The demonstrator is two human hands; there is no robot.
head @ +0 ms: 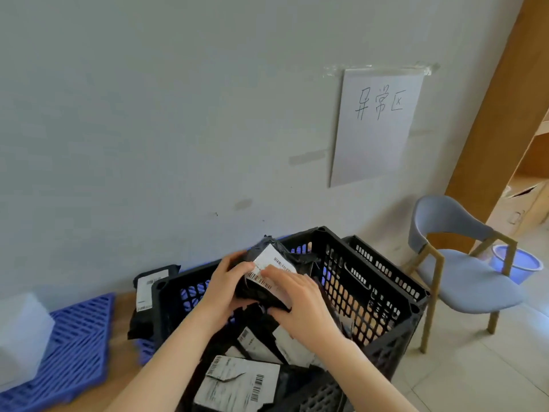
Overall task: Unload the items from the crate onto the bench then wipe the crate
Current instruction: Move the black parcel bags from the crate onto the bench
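A black plastic crate [371,295] with lattice walls stands low in the middle of the view. Both hands hold one black parcel [267,272] with a white barcode label above the crate's open top. My left hand [228,283] grips its left side. My right hand [294,298] grips its right and lower side, fingers over the label. Several more black parcels with white labels [240,379] lie inside the crate. Another black parcel [145,298] leans outside the crate's left wall, by the wooden bench surface [118,352].
Blue plastic grid pallets [74,346] lie on the left, with a blurred white object [20,337] on them. A second black crate [386,263] sits behind the first. A blue chair [463,275] and a blue basin [517,263] stand on the right, below a paper sign [377,123] on the wall.
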